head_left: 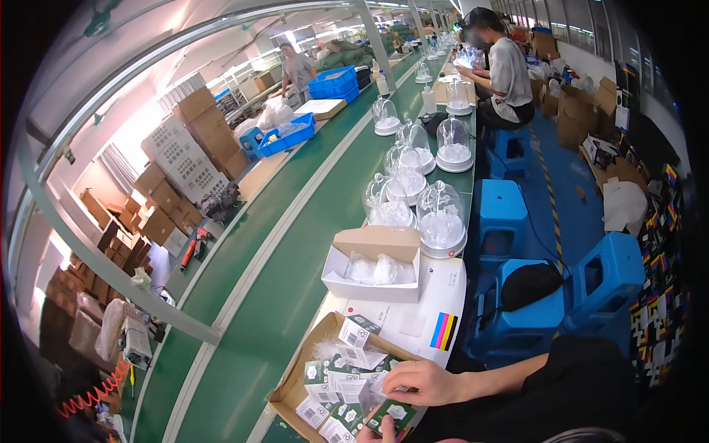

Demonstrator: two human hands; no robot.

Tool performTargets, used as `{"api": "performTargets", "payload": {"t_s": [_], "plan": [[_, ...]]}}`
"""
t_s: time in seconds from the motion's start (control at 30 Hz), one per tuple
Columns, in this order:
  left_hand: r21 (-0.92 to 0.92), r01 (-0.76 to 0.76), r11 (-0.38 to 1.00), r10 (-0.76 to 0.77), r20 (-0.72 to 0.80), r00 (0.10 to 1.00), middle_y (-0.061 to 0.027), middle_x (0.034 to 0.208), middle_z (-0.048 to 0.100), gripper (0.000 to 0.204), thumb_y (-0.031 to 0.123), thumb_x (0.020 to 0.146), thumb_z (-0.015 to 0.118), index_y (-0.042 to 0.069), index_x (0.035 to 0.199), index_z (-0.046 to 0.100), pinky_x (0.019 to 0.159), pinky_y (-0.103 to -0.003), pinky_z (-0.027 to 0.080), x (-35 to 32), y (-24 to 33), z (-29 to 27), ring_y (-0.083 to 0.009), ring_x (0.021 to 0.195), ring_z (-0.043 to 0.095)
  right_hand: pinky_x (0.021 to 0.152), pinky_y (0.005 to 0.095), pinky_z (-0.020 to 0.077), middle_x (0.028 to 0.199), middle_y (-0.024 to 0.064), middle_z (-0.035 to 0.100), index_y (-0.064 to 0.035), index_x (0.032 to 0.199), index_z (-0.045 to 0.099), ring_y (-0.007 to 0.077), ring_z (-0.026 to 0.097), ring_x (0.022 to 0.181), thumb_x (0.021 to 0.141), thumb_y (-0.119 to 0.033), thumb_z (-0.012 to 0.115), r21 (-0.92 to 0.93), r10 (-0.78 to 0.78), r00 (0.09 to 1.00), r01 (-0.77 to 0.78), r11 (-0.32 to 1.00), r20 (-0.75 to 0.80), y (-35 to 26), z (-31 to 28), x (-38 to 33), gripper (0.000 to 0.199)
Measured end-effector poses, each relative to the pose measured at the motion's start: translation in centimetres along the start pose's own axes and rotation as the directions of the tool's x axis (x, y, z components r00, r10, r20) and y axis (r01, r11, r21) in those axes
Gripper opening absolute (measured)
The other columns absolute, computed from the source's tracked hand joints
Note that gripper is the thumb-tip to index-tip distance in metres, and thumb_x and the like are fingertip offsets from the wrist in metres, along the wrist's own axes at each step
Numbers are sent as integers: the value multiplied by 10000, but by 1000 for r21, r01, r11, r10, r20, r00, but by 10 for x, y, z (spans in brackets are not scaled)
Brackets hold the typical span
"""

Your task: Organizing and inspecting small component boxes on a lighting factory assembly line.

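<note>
A: Reaching into the brown carton [289,395] at the near end of the bench, what are the hands doing?

B: I am laying my right hand [425,384] across the heap of small green-and-white packets [336,384], fingers curled down onto them. My forearm is coming in from the right, so the hand is pointing leftward over the carton. I cannot tell whether those fingers are pinching a packet or only resting on the heap.

A: And the other hand?

B: My left hand [378,430] is showing only as fingertips at the lower edge. It is pinching one green packet [395,415], held just below the right hand and at the carton's near corner.

A: How is that packet lying relative to the grip?

B: It is sitting between the two hands, its long side running left to right, tilted slightly. The left hand is the nearer one; the right is hovering just above it.

A: What is lying beyond?

B: An open white box [373,288] with clear bags is standing farther along, with clear domes [442,221] behind it.
</note>
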State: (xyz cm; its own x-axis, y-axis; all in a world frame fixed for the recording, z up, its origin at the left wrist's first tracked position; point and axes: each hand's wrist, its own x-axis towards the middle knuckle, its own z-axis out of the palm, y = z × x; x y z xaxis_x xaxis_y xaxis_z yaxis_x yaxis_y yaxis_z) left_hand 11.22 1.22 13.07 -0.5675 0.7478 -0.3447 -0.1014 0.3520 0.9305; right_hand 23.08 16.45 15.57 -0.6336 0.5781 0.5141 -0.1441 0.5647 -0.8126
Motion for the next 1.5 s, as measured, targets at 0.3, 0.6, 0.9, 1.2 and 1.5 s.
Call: {"api": "performTargets", "payload": {"t_s": [0.3,0.6,0.9,1.2,1.5], "plan": [[6,13,1000,-13,12,1000,-64,853,637,291,235,945,619,-45,1028,624,638,-291,454,-6,21,-1,-119,757,543,776,315,531,975,83,658,-22,926,637,244,652,904,850,-83,685,-12,-20,999,21,1000,48,-1,4,-6,109],[54,-101,993,109,-158,981,-68,805,604,342,297,942,623,-41,990,614,631,-314,446,-10,19,8,-133,725,520,754,307,531,945,74,646,-20,914,630,245,649,883,831,-69,699,-11,-55,998,56,998,39,3,4,-7,118],[33,-81,996,84,-83,993,-69,804,590,341,289,948,617,-44,1020,604,622,-299,441,-3,18,8,-134,715,512,757,307,528,961,79,648,-12,929,637,246,650,906,840,-68,692,6,-38,999,38,999,38,6,2,-5,119],[-147,14,989,-23,-62,998,-37,829,569,286,256,948,630,8,1083,579,591,-257,469,-7,21,9,-110,730,524,771,305,522,1013,83,640,-17,946,638,216,643,924,876,-77,669,163,123,984,-143,976,126,0,-1,-5,97],[-252,105,962,-145,-146,979,-1,785,552,252,219,947,623,19,1089,567,551,-232,438,-14,45,15,-86,666,516,694,254,550,1057,76,628,-28,970,648,157,632,918,900,-101,647,194,168,970,-201,960,176,4,-3,-1,101]]}}
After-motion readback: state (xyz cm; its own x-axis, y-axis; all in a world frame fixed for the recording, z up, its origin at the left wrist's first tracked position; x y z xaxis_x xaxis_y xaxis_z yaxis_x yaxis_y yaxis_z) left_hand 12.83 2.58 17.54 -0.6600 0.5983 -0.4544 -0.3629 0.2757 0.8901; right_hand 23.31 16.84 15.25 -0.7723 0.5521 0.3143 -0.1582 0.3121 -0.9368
